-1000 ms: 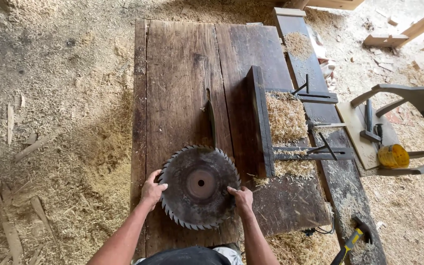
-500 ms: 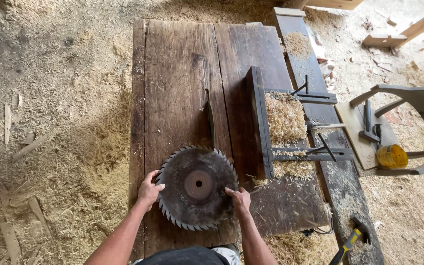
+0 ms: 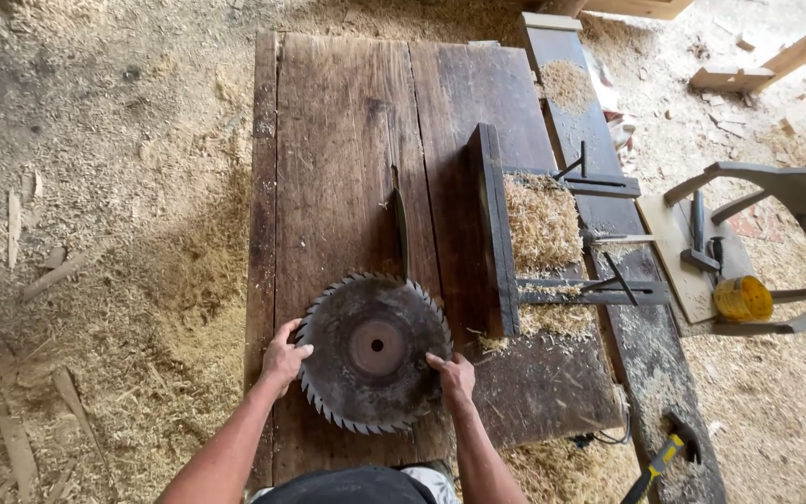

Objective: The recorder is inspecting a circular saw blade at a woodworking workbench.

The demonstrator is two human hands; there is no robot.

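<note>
Flat on the wooden worktop (image 3: 338, 140), a toothed circular saw blade (image 3: 375, 352) is gripped at opposite edges by the left hand (image 3: 284, 357) and right hand (image 3: 454, 375).

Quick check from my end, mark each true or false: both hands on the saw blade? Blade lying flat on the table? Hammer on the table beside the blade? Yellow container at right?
1. Both hands touch the circular saw blade: true, left hand and right hand at its rim.
2. The blade lies flat on the wooden table: true.
3. The hammer lies beside the blade: false, it sits at the lower right, off the tabletop.
4. The yellow container is at left: false, at right.
</note>
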